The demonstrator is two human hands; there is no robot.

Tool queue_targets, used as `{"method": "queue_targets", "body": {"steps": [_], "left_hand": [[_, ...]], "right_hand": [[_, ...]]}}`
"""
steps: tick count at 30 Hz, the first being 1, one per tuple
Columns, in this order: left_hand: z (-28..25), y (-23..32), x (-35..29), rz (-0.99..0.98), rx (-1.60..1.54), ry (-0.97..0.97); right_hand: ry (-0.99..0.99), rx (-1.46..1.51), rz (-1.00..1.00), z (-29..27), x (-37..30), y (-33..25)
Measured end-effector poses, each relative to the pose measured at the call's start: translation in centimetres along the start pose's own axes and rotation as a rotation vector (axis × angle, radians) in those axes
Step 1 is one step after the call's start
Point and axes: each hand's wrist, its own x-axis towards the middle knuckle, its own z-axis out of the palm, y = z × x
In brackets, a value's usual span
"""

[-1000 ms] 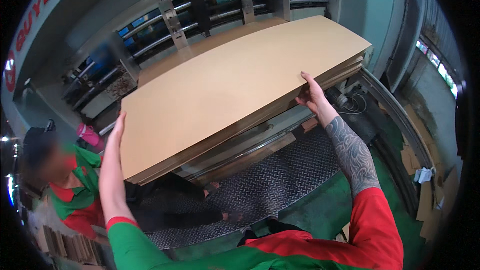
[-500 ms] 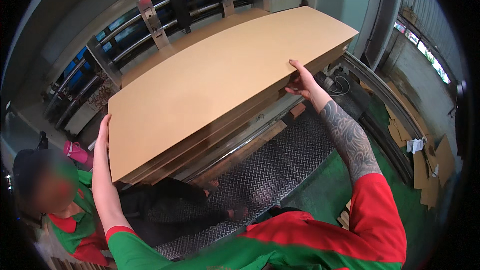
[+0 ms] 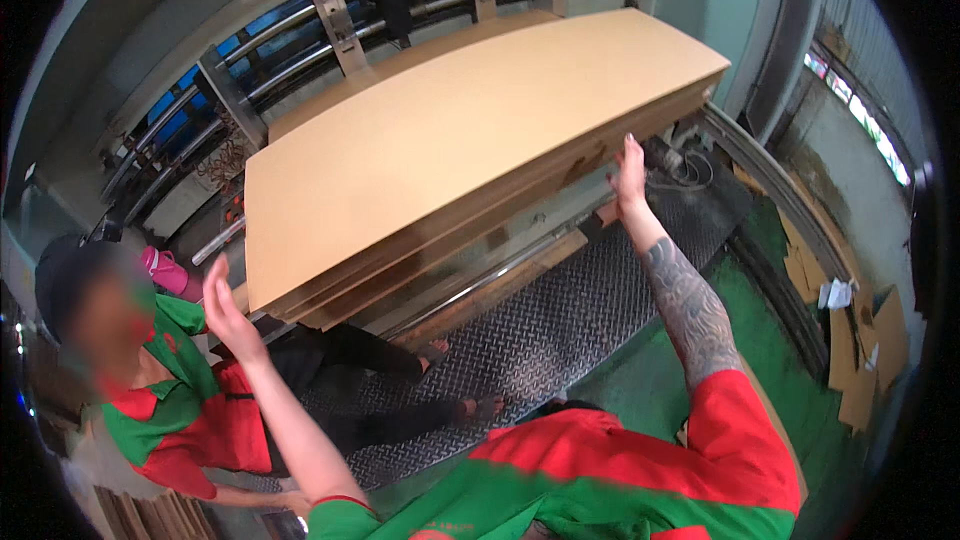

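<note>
A stack of large brown cardboard sheets [image 3: 470, 160] lies in front of me, long side across the view, on the machine's bed. My left hand [image 3: 232, 318] is held up just off the stack's left end, fingers stretched out, holding nothing. Beside the front edge, toward the right, my right hand [image 3: 629, 180] stands upright with its fingers extended; whether the palm touches the sheets' edges I cannot tell. The layers along the front are slightly uneven.
A machine with metal rollers [image 3: 285, 30] rises behind the stack. A co-worker [image 3: 180, 380] in a green and red shirt stands at my left, near a pink container [image 3: 165, 268]. Below lies a tread-plate step [image 3: 540, 340]. Cardboard scraps [image 3: 865, 350] lean at the right.
Both hands have come away from the top sheet: the left from its left end, the right from its front edge. The co-worker at left shows more fully.
</note>
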Motion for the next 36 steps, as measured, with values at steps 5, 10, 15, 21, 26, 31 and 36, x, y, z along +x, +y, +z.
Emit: {"method": "queue_targets", "body": {"steps": [5, 10, 15, 21, 26, 31, 36], "left_hand": [[7.4, -1.8, -8.6, 0.082, 0.150, 0.590], [11.9, -4.4, -8.8, -0.008, 0.037, 0.710], [12.7, -6.1, -7.5, 0.012, 0.261, 0.756], [12.7, -5.2, -7.5, -0.039, 0.308, 0.741], [13.5, 0.3, -13.8, 0.258, 0.360, 0.609], [21.4, 4.0, -37.8, 0.074, -0.038, -0.233], [25.1, 4.0, -64.2, -0.220, 0.158, -1.760]], "right_hand": [[0.401, -0.080, -0.437, 6.8, 0.7, -0.7], [0.524, -0.125, -0.463, 11.9, 0.9, -2.1], [0.556, -0.167, -0.460, 12.6, 1.7, -1.0], [0.392, -0.176, -0.502, 10.9, 0.4, -0.7], [-0.268, -0.773, -0.625, -3.4, -15.6, 9.8], [-0.843, -1.086, 0.499, -36.8, -42.7, 25.2], [0.304, -1.193, 1.295, -74.2, -69.7, 22.7]]}}
